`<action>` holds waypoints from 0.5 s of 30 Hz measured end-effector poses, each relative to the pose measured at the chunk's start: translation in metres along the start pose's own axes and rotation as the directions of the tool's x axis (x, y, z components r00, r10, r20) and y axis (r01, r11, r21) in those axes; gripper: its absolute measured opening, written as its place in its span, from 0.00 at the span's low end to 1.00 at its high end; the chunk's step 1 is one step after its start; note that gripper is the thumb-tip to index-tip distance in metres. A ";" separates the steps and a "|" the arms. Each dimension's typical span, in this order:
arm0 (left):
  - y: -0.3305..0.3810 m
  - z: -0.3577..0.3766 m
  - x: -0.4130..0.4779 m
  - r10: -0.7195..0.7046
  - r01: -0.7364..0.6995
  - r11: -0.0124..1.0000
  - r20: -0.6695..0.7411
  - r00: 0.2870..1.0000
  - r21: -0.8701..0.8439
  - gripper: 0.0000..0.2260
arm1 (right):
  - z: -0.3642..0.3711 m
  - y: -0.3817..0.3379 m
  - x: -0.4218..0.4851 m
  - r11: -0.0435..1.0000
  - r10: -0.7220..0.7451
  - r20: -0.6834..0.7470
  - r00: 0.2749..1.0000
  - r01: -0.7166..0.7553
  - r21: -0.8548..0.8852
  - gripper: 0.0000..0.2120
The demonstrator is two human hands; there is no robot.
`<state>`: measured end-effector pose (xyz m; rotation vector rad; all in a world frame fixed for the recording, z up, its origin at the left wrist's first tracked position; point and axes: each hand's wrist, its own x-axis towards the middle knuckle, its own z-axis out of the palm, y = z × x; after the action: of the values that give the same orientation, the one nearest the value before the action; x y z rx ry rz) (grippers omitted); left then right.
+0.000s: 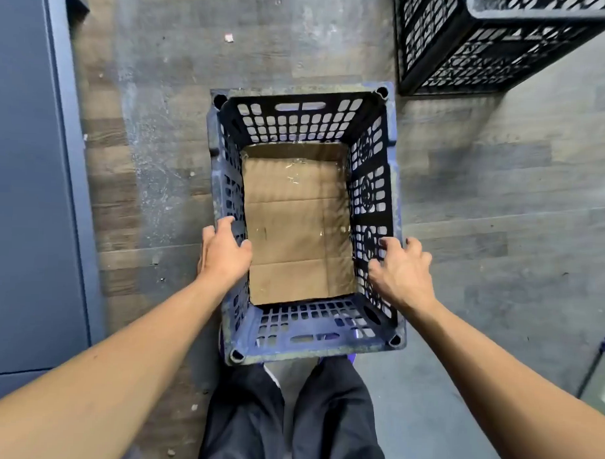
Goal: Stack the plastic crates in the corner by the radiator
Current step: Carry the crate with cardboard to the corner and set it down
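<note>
A dusty blue plastic crate (301, 117) with perforated walls stands upright on the floor right in front of my legs, a sheet of brown cardboard (294, 222) lying flat inside it. My left hand (225, 252) curls over the crate's left rim near the front. My right hand (401, 270) grips the right rim opposite, fingers over the edge. A black plastic crate (472, 46) stands at the top right, apart from the blue one.
A dark blue cabinet or wall panel (28, 185) runs down the left side. The wood-look floor (162, 87) is dusty with small bits of debris. Part of a blue frame object (601, 363) shows at the right edge.
</note>
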<state>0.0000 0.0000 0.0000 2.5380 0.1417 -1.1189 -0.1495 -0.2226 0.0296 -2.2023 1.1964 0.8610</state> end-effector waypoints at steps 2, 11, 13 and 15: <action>0.001 -0.001 0.004 0.006 -0.008 1.000 -0.061 0.998 -0.029 0.22 | 0.001 0.001 0.008 0.997 -0.002 0.014 1.000 0.001 0.071 0.25; 0.012 -0.019 0.001 -0.057 0.054 0.998 -0.088 0.994 -0.033 0.10 | -0.025 0.002 0.013 0.840 0.171 0.102 0.980 -0.199 0.504 0.35; 0.015 -0.027 -0.008 -0.063 0.056 0.997 -0.134 0.989 -0.059 0.09 | -0.034 0.000 0.003 0.834 0.145 0.083 0.986 -0.167 0.525 0.35; 0.021 -0.040 -0.020 -0.085 0.072 0.994 -0.165 0.983 -0.085 0.08 | -0.045 0.003 -0.005 0.813 0.134 0.077 0.988 -0.154 0.562 0.33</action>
<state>0.0191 -0.0043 0.0456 2.5734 0.3257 -0.9062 -0.1403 -0.2517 0.0637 -1.6201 1.3998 0.4991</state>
